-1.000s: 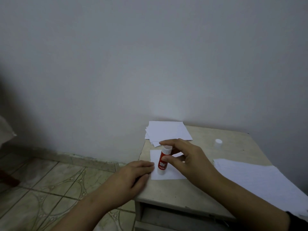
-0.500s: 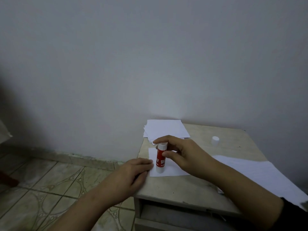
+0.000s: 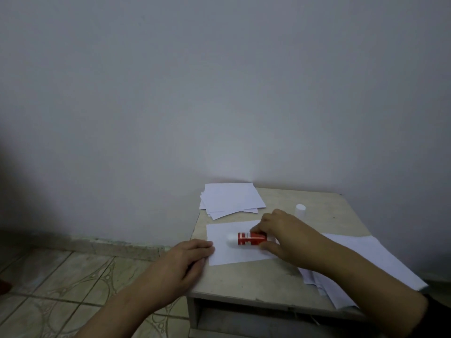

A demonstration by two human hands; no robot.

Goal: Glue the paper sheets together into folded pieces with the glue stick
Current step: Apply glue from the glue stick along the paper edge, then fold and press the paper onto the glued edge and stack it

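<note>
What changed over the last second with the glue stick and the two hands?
The glue stick went from near upright to lying almost flat across the paper sheet, its white tip pointing left. The right hand holds it by the far end, as before. The left hand stayed put, fingertips pressing the sheet's left edge. The cap and the paper stack did not move.
</note>
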